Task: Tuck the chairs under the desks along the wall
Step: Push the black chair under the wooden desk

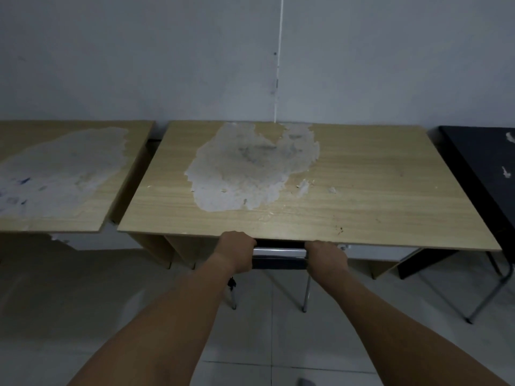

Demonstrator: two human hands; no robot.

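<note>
A wooden desk point(362, 190) with a large worn grey patch stands against the wall straight ahead. Under its front edge sits a chair point(278, 256) with a dark back and a chrome top bar; its seat is hidden beneath the desktop and two metal legs show on the floor. My left hand point(237, 253) grips the left end of the chair back. My right hand point(326, 257) grips the right end. Both hands touch the desk's front edge.
A second worn wooden desk point(92, 207) stands to the left, with a narrow gap between the two. A black table point(479, 162) with folding metal legs stands at the right. Pale floor tiles lie below, grey wall behind.
</note>
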